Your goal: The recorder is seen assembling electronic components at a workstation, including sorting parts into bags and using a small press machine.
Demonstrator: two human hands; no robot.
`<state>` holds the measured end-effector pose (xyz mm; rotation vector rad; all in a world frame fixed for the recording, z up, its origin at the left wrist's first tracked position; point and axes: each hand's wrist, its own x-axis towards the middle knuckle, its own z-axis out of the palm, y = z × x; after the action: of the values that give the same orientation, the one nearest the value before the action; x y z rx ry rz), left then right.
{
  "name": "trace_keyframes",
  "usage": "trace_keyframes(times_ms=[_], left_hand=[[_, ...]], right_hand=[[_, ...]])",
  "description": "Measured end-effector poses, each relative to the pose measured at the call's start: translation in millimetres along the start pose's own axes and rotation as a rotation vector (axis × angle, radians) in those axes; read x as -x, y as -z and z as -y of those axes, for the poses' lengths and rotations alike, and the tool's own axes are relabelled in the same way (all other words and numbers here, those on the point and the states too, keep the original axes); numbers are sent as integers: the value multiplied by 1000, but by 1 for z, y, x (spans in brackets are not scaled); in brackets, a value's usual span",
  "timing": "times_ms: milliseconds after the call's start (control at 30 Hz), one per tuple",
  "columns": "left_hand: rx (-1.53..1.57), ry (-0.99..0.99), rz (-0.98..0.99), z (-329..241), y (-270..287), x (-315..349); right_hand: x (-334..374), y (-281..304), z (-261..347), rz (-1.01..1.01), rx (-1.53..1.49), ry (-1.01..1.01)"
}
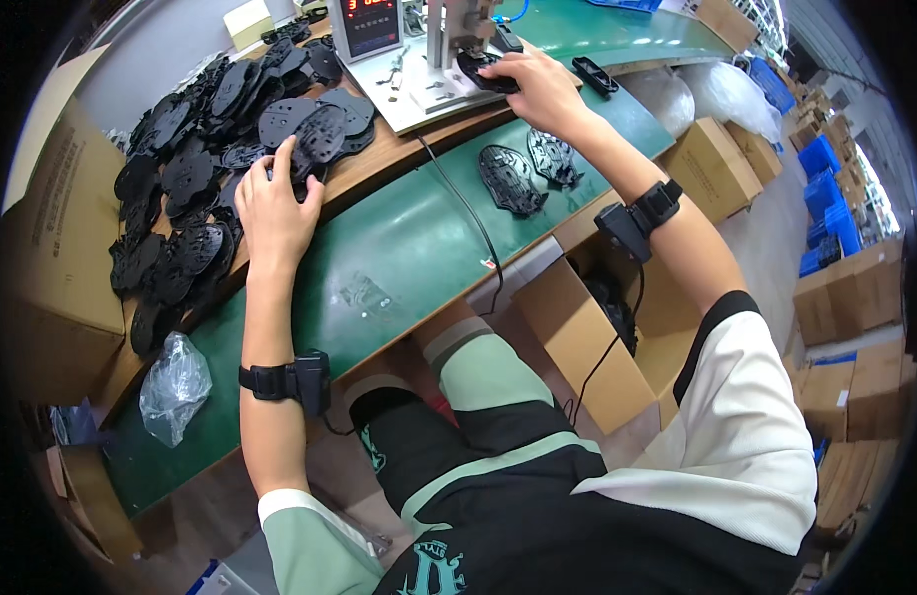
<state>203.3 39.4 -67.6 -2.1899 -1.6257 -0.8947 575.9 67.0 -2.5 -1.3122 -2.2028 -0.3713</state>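
At the near edge of a big heap of black plastic parts, my left hand grips a flat oval black plastic part by its near rim, fingers at one side and thumb below. Farther right, my right hand has its fingers on another oval black plastic part, which sits under the metal head of a bench press machine. The fingertips partly cover that part. Two more black oval parts lie on the green table, below my right forearm, their ribbed sides up.
A control box with a red lit display stands beside the press. A black cable crosses the green tabletop. A crumpled clear bag lies at the left. Open cardboard boxes stand below the table edge; another carton flanks the heap.
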Motion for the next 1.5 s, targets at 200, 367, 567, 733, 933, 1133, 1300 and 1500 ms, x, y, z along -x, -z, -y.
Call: trace_keyframes(times_ms=[200, 367, 567, 733, 933, 1133, 1300, 1500], left_hand=[[184, 39, -182, -15, 17, -9], [309, -117, -379, -22, 23, -10], [541, -105, -404, -43, 25, -7], [639, -121, -316, -54, 27, -1], [693, -130, -180, -49, 16, -1], [635, -193, -150, -50, 16, -1], [668, -192, -35, -48, 8, 3], [702, -225, -2, -53, 18, 2]], right_hand=[[0, 2, -2, 14, -1, -29], [-4, 3, 0, 33, -5, -23], [-5, 6, 0, 79, 27, -47], [-2, 4, 4, -5, 3, -24], [-3, 2, 3, -26, 0, -2], [-1, 5, 3, -14, -13, -12], [0, 19, -3, -74, -188, -51], [100, 27, 43, 137, -129, -16]])
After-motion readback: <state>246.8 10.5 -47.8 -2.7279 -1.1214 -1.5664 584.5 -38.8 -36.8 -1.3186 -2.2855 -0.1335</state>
